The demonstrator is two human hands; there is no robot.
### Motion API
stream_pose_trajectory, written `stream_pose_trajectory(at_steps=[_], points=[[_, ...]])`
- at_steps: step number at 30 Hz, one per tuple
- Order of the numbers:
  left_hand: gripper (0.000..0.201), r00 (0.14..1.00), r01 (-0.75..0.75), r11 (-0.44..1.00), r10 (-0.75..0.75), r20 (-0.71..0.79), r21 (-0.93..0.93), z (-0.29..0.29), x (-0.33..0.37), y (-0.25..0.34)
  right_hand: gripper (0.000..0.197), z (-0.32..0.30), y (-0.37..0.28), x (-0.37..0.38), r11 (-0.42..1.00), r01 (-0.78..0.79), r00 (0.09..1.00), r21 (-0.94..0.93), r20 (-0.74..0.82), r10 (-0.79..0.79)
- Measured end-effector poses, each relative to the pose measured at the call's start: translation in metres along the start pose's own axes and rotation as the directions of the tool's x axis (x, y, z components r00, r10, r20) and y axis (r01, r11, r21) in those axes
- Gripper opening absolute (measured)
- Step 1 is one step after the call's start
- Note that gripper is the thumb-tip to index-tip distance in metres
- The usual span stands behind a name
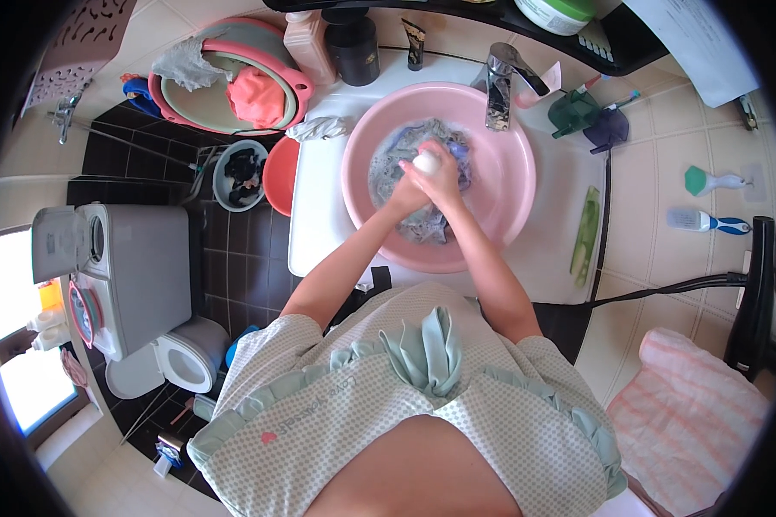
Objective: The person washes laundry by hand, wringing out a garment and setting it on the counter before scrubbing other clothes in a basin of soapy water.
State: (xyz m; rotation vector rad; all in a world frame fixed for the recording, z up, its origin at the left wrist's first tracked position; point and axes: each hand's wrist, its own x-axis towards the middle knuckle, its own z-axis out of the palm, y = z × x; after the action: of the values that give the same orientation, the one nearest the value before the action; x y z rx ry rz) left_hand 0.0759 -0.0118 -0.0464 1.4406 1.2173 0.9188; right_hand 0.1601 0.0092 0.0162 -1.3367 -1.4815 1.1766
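Note:
Both of my hands are together over a pink basin (510, 215) in the sink area. My left hand (409, 193) and my right hand (442, 179) close round a white, rounded bar of soap (426, 161), whose lower part they hide. Grey and bluish wet cloth (422, 227) lies in soapy water right below my hands. Which pieces make up the cloth pile I cannot tell.
A chrome faucet (498, 86) leans over the basin's far right rim. Bottles, a tube and toothbrush cups (575, 112) line the back. At the left stand a collapsible pink-rimmed tub (300, 86), a red bucket (280, 177) and a washing machine (151, 267). A green package (586, 237) lies at right.

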Motion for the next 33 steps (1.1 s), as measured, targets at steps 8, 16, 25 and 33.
stream_pose_trajectory(at_steps=[8, 16, 25, 33], points=[[0.039, 0.954, 0.289, 0.933, -0.299, 0.015, 0.214, 0.003, 0.0, 0.019, 0.021, 0.007, 0.033, 0.006, 0.992, -0.007, 0.99, 0.122, -0.137, 0.023], [0.053, 0.932, 0.304, 0.886, -0.201, 0.302, -0.35, -0.033, -0.01, 0.031, 0.03, -0.004, 0.004, 0.008, 0.995, 0.095, 0.995, 0.01, 0.008, -0.095], [0.042, 0.798, 0.495, -0.285, -0.226, 0.559, -0.821, -0.058, -0.005, 0.044, 0.036, -0.01, -0.028, -0.012, 0.595, 0.752, 0.64, -0.283, 0.527, -0.559], [0.039, 0.681, 0.723, -0.314, 0.179, 0.71, -0.615, -0.048, -0.007, 0.028, 0.031, -0.006, -0.028, -0.041, 0.76, 0.649, 0.661, -0.036, 0.52, -0.541]])
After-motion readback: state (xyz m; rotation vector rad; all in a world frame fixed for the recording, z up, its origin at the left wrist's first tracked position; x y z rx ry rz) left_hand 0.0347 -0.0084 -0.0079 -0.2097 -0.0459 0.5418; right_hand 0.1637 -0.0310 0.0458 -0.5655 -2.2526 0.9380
